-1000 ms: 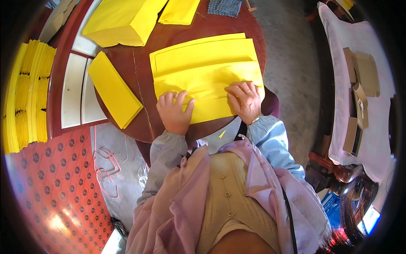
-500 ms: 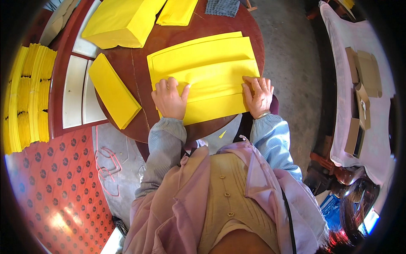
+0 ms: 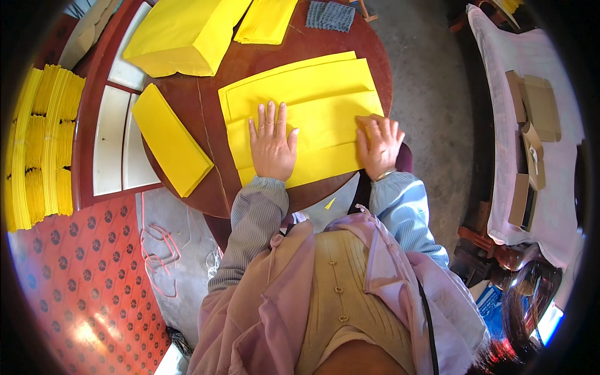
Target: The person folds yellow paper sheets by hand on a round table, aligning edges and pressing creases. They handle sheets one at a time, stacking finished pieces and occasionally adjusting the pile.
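Note:
In front of me on a round dark red table (image 3: 206,156) lies a large yellow sheet (image 3: 312,153), folded over in layers, of paper or cloth I cannot tell. My left hand (image 3: 273,145) rests flat on its left part, fingers stretched out and pointing away from me. At the sheet's right edge my right hand (image 3: 380,147) is closed, its fingers bent around the folded edge; the fingertips are partly hidden. To the left lies a narrow folded yellow piece (image 3: 172,140), slanting, apart from my hands.
A bulky yellow block (image 3: 181,37) and a smaller folded yellow stack (image 3: 265,22) lie at the table's far side, beside a grey-blue knitted cloth (image 3: 330,16). Tall yellow stacks (image 3: 40,150) stand far left. Opened cardboard boxes (image 3: 540,109) lie on a pale covered table at right.
My left hand has flattened, its fingers now stretched out, and has moved right over the sheet. My right hand stays at the right edge, its fingers more bent.

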The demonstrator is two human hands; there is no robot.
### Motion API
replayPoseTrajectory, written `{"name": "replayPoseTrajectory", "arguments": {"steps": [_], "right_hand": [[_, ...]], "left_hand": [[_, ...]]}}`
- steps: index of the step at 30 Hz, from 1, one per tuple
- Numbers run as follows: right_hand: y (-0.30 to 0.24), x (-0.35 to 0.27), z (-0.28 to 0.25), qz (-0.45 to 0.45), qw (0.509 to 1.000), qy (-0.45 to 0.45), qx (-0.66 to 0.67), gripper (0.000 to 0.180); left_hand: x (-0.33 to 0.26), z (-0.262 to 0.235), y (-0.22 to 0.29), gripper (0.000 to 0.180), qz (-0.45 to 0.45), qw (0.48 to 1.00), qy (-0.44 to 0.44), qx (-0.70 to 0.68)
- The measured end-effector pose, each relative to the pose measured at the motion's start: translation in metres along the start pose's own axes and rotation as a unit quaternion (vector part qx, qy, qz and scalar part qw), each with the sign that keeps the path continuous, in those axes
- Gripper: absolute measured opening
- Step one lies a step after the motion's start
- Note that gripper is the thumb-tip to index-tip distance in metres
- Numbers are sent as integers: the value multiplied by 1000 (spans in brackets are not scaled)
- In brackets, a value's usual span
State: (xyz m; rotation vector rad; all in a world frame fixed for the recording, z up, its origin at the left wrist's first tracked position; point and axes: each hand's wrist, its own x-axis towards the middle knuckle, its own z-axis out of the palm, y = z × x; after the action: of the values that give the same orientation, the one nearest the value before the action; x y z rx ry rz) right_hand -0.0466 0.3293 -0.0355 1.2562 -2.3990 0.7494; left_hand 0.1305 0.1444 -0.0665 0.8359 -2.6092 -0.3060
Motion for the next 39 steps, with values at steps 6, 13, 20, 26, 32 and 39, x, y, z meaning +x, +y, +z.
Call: {"name": "replayPoseTrajectory", "arguments": {"steps": [6,13,20,26,32,39], "right_hand": [[-86,5,57,-164,962,-180,120,65],[-43,23,61,-131,958,-249,-49,74],[35,39,44,-8,954,-270,-133,64],[50,36,49,-35,970,-231,-72,56],[68,87,26,-56,966,-242,65,37],[72,146,14,-82,894,-419,134,20]], "left_hand": [[0,8,-3,64,-5,999,-12,46],[2,10,-1,67,-28,997,-37,60],[-5,-6,-20,76,-76,993,-24,81],[-11,-9,-31,78,-73,994,1,76],[-18,-34,-19,60,-71,988,121,-71],[-82,-23,12,34,-145,814,-142,-544]]}}
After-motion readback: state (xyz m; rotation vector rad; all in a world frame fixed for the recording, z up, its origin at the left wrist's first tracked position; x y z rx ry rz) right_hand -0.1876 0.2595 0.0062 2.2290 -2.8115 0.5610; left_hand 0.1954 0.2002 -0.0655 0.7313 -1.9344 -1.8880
